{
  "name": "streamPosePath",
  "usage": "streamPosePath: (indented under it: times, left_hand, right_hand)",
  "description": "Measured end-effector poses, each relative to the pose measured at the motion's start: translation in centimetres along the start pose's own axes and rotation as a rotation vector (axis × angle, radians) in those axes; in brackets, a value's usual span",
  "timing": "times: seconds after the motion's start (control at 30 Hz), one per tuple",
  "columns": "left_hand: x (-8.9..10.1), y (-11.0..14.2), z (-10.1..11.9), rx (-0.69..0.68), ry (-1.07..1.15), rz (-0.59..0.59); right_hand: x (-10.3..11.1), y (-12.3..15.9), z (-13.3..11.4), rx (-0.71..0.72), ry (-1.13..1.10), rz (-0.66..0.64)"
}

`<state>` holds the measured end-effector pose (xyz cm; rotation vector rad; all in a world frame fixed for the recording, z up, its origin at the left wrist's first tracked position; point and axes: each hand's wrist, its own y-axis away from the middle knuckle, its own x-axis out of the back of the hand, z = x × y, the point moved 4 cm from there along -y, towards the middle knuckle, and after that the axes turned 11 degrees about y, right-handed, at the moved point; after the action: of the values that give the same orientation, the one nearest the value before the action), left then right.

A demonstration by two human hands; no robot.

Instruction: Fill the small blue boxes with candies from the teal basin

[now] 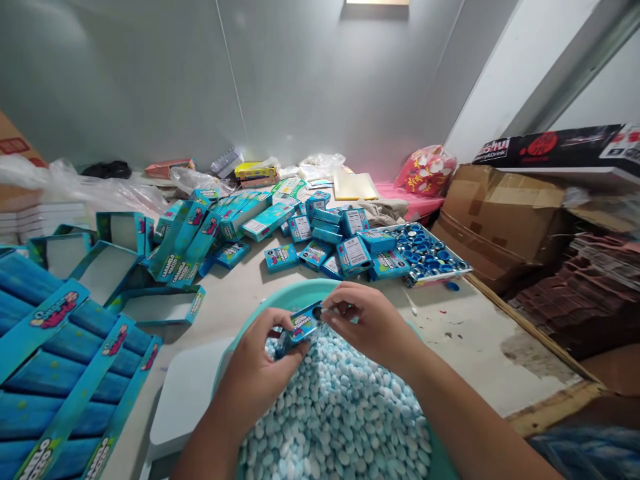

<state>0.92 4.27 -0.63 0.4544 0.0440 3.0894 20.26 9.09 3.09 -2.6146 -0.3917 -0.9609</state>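
Note:
My left hand [260,363] is closed around a small blue candy box [301,325], held over a teal basin [295,295] heaped with pale blue and white candies [340,413]. My right hand [365,323] pinches at the open end of the same box, fingers pressed together; whether a candy is between them I cannot make out. Filled small blue boxes [320,243] lie in a loose pile on the table beyond the basin.
Flat blue display cartons [60,373] are stacked at the left, with open ones [155,303] behind. A tray of blue caps [425,257] sits at right. Cardboard boxes [500,220] stand past the table's right edge. Bags and clutter line the far wall.

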Motion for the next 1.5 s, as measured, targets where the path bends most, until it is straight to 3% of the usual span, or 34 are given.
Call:
streamPosePath:
  times: [0.2, 0.67, 0.9, 1.2, 1.5]
  left_hand:
    - [0.1, -0.2, -1.1, -0.020, -0.018, 0.034]
    - [0.1, -0.1, -0.8, -0.001, -0.015, 0.023]
    - [0.1, -0.1, -0.5, -0.007, -0.019, 0.019]
    - [0.1, -0.1, -0.7, -0.030, 0.007, 0.019]
    - [-0.1, -0.1, -0.8, -0.031, 0.031, 0.023]
  right_hand:
    - [-0.6, 0.1, 0.4, -0.039, 0.007, 0.012]
    - [-1.0, 0.2, 0.5, -0.027, -0.169, 0.102]
    - [-1.0, 0.2, -0.1, 0.036, -0.211, 0.067]
    - [-0.2, 0.3, -0.8, 0.132, -0.225, 0.126]
    - [-0.2, 0.4, 0.1, 0.067, 0.051, 0.040]
